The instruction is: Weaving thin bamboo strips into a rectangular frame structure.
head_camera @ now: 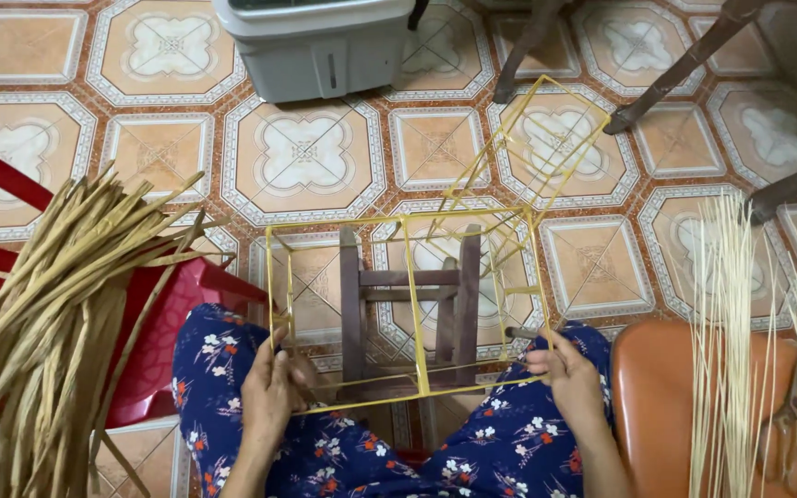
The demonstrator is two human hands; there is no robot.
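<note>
A yellow wire box frame (412, 304) lies across my knees, its near edge held at both ends. My left hand (269, 392) grips the frame's near left corner. My right hand (566, 373) grips the near right corner. Under the frame stands a small dark wooden stool (410, 277). A second yellow wire frame (537, 152) rests tilted on the floor just beyond, touching the first. My legs are in blue trousers with a flower print (500, 443).
A bundle of flat tan reed strips (57, 304) lies over a red plastic chair (172, 314) at left. Thin pale canes (731, 350) and scissors (791, 420) rest on an orange stool (652, 397) at right. A grey appliance (315, 41) and chair legs (684, 65) stand beyond.
</note>
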